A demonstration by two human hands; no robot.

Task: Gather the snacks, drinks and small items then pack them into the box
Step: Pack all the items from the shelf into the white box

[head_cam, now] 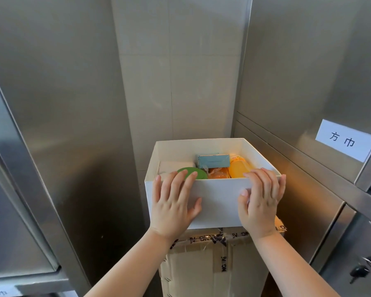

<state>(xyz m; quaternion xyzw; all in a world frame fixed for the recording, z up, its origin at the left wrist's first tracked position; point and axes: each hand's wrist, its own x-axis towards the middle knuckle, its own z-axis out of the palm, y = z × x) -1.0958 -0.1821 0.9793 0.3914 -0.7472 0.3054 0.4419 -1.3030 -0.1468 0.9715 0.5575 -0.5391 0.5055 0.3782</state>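
An open white box (219,202) sits on top of a taped brown carton (204,264). Inside it I see a green round lid (198,173), a teal small carton (212,160), an orange juice bottle (240,169), an orange wrapped snack (217,173) and a pale packet (174,166). My left hand (175,202) lies flat against the box's near wall, fingertips over the rim by the green lid. My right hand (260,196) presses on the near wall too, its fingers bent over the rim at the right corner.
Stainless steel cabinets stand close on the left (51,125) and right (308,82), with a tiled wall (180,71) behind. A white paper label (345,140) is stuck on the right cabinet. A key (359,272) hangs in a lock at lower right.
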